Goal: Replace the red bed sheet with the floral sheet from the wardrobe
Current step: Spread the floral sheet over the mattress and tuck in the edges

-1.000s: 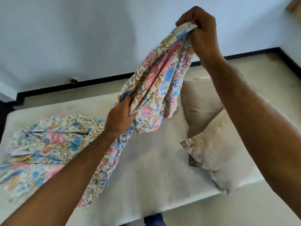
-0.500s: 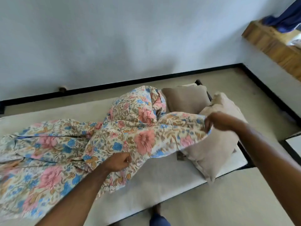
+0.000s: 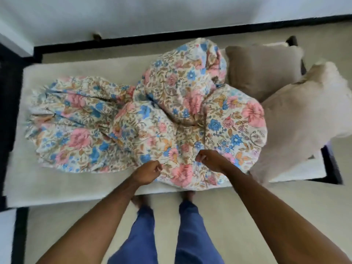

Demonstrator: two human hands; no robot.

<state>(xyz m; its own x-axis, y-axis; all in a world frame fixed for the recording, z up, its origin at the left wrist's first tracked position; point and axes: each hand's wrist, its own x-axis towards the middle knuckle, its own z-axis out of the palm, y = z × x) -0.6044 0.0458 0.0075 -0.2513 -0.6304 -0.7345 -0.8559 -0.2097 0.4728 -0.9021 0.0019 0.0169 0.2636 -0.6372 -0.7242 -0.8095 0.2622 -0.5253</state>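
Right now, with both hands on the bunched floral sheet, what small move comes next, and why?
Probably draw the hands apart along the near edge. The left hand and right hand grip the crumpled floral cotton sheet close together, while it lies heaped mid-bed with bare white mattress around it.

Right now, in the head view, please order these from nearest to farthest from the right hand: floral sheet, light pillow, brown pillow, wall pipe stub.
1. Floral sheet, in the right hand.
2. Light pillow, to the right.
3. Brown pillow, behind it.
4. Wall pipe stub, far left on the wall.
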